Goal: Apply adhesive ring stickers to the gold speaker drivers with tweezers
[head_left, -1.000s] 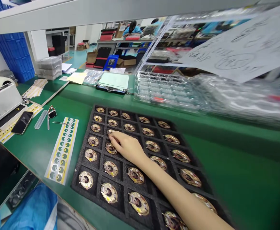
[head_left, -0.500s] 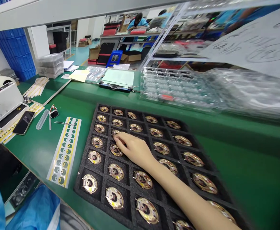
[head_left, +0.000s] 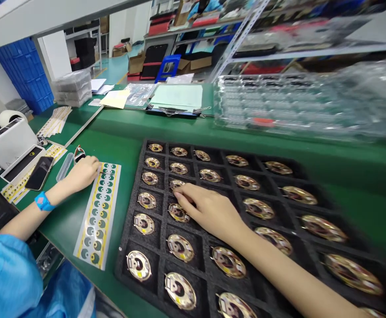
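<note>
A black foam tray (head_left: 123, 260) holds several round gold discs (head_left: 179, 247), one per cell. My right hand (head_left: 209, 210) lies on the tray with fingers stretched out, its fingertips on a disc (head_left: 177, 183) in the second column. My left hand (head_left: 83, 172), with a blue wristband (head_left: 43, 203), rests at the top end of a long yellow and white sticker strip (head_left: 98, 216). Its fingers are curled down on the table; what is under them is hidden.
On the green bench at the left stand a white machine (head_left: 7, 141), a dark phone (head_left: 39, 173) and a clear tube (head_left: 64, 167). A clipboard with green paper (head_left: 178, 97) and stacked clear plastic trays (head_left: 279, 101) are behind the foam tray. Shelves stand farther back.
My left hand has come into view and reached the top of the sticker strip, covering the thin metal tool that lay there. My right hand stays on the same disc; the view shifted.
</note>
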Tool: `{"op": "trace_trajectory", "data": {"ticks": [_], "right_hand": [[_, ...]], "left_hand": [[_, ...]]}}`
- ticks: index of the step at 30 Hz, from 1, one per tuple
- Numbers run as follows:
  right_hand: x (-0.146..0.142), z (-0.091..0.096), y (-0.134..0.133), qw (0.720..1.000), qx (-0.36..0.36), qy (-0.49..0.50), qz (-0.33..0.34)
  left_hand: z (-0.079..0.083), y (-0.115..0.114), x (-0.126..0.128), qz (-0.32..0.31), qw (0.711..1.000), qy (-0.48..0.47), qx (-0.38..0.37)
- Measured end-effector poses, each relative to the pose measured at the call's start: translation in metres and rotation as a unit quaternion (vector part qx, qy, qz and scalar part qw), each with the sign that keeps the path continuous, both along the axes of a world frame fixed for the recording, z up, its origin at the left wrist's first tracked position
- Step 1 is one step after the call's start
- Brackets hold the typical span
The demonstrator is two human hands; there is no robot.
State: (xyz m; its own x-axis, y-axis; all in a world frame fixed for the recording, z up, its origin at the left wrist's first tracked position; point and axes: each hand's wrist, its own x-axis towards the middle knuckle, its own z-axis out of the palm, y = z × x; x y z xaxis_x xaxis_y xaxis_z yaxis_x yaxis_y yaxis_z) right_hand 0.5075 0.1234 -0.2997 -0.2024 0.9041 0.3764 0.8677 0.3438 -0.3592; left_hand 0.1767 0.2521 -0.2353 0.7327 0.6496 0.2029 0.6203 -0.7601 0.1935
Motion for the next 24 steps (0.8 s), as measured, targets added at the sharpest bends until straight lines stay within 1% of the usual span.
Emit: {"op": "trace_trajectory", "data": {"ticks": [3,6,9,12,13,14,15,16,17,18,19,20,21,24], "right_hand": [[-0.002,0.003,-0.001,0.999,-0.015,0.032,-0.004],[-0.002,0.009,-0.003,0.996,-0.030,0.081,-0.011],[0.003,0.014,-0.004,0.986,-0.030,0.158,-0.042],[0.014,0.015,-0.002,0.966,-0.010,0.237,-0.106],[0.018,0.015,-0.001,0.958,-0.003,0.256,-0.128],[0.024,0.014,0.001,0.951,0.004,0.270,-0.148],[0.030,0.014,0.003,0.946,0.009,0.278,-0.168],[0.038,0.014,0.005,0.942,0.012,0.280,-0.187],[0.047,0.014,0.006,0.938,0.015,0.277,-0.209],[0.057,0.015,0.007,0.934,0.016,0.269,-0.234],[0.070,0.016,0.007,0.930,0.017,0.256,-0.263],[0.083,0.017,0.006,0.924,0.018,0.241,-0.296],[0.098,0.018,0.003,0.917,0.018,0.222,-0.332],[0.142,0.017,-0.009,0.885,-0.004,0.164,-0.436]], "left_hand": [[-0.016,0.004,0.006,-0.012,0.999,0.043,-0.020],[-0.023,0.006,0.007,-0.003,0.999,0.032,-0.022],[-0.018,0.006,0.005,0.030,0.999,-0.025,-0.010],[-0.009,0.000,0.003,0.079,0.991,-0.110,0.006],[-0.006,-0.003,0.003,0.091,0.984,-0.150,-0.010],[-0.003,-0.006,0.003,0.100,0.973,-0.202,-0.049],[-0.001,-0.009,0.003,0.109,0.950,-0.266,-0.123],[0.001,-0.011,0.005,0.121,0.916,-0.322,-0.208],[0.002,-0.014,0.006,0.136,0.872,-0.368,-0.293],[0.003,-0.015,0.008,0.150,0.829,-0.396,-0.365],[0.003,-0.017,0.009,0.164,0.799,-0.407,-0.412],[0.002,-0.017,0.011,0.174,0.778,-0.411,-0.442],[0.002,-0.018,0.012,0.179,0.767,-0.412,-0.459],[-0.001,-0.017,0.014,0.188,0.752,-0.419,-0.473]]}}
